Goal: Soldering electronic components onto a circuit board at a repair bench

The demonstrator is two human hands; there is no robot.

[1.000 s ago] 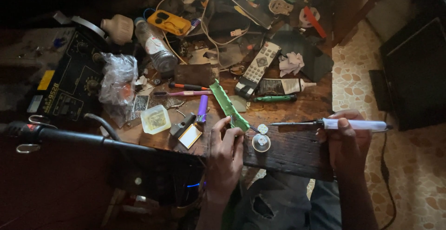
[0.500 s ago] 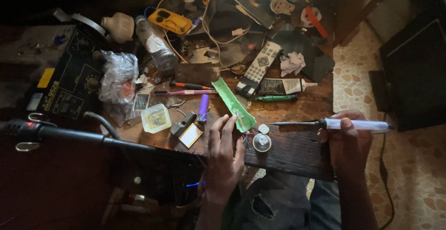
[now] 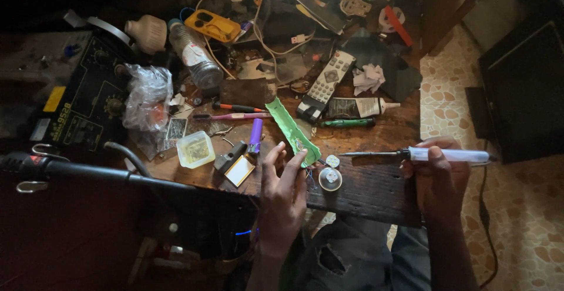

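My left hand (image 3: 284, 192) grips the near end of a long green circuit board (image 3: 292, 130) that lies slanted on the wooden bench (image 3: 376, 191). My right hand (image 3: 437, 179) holds a soldering iron (image 3: 423, 154) by its white handle, level, with the metal tip pointing left toward the board's near end. Two small round metal parts (image 3: 330, 178) lie on the bench between the hands, just below the tip.
Behind the board lie a grey remote control (image 3: 326, 82), a tube (image 3: 359, 108), a green pen (image 3: 346, 123), a purple cylinder (image 3: 255, 135), a small clear box (image 3: 195, 149), a plastic bottle (image 3: 194, 57) and a yellow tool (image 3: 220, 25). A black station (image 3: 88, 106) stands at the left. Tiled floor shows on the right.
My left hand has shifted on the green board's near end, fingers stretched further along it. The soldering iron in my right hand has stayed level in the same place.
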